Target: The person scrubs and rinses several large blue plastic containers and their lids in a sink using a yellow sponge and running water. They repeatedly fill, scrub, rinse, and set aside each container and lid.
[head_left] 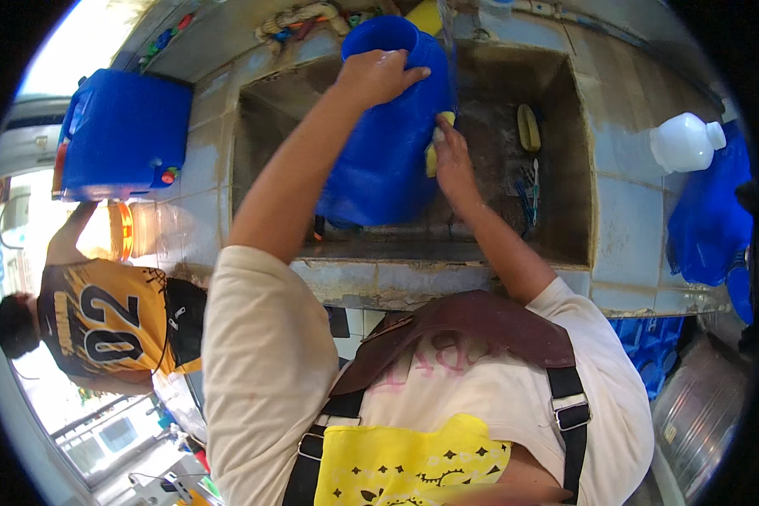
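A large blue plastic container leans tilted in the sink, its round wide mouth toward the far wall. My left hand is closed over the near edge of that mouth, thumb pointing right. On the container's right side, my right hand presses a yellow sponge flat against the wall of the container. A thin stream of water seems to fall just right of the mouth. The container's lower end hides part of the sink floor.
The tiled sink holds a yellow oblong piece and a toothbrush. A blue jerrycan stands left, near another person. On the right are a white bottle and a blue container. Ropes lie behind.
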`<state>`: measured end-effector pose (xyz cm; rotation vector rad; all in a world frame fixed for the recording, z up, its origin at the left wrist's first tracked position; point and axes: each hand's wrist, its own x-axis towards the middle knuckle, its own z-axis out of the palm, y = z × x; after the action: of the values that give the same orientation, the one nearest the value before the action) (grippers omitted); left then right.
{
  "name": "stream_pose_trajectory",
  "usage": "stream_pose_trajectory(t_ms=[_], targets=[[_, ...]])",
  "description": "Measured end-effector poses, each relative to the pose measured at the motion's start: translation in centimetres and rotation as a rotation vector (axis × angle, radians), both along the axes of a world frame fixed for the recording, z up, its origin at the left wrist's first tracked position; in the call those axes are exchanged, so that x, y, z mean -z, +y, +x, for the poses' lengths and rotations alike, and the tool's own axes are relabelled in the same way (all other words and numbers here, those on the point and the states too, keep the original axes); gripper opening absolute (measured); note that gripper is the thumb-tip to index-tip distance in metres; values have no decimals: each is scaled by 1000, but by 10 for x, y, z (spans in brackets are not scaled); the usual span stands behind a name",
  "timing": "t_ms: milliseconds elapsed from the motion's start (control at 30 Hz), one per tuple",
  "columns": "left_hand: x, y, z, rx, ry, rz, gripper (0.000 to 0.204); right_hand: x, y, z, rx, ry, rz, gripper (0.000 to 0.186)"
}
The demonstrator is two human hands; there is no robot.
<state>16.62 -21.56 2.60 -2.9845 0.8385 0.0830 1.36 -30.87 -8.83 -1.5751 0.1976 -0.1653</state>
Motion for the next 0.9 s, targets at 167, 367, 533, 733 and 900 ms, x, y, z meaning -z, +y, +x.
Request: stream_pose_trajectory(t_ms=[167, 367, 533, 733, 900], targets=[[-2, 11, 28, -144, 102, -75, 58, -49, -7, -49, -2, -457, -472, 42], [9, 64, 16, -214, 94, -71, 55, -59, -4, -60, -8, -465, -618, 38], [8, 47, 11, -499, 42, -155, 47, -78, -3, -51, 85, -625, -795, 29], [24, 23, -18, -157, -487, -589, 27, -91, -61, 2, 12, -580, -806, 21], [37, -3, -44, -19, -401, -438, 30, -70, -56, 44, -25, -708, -1129, 16]])
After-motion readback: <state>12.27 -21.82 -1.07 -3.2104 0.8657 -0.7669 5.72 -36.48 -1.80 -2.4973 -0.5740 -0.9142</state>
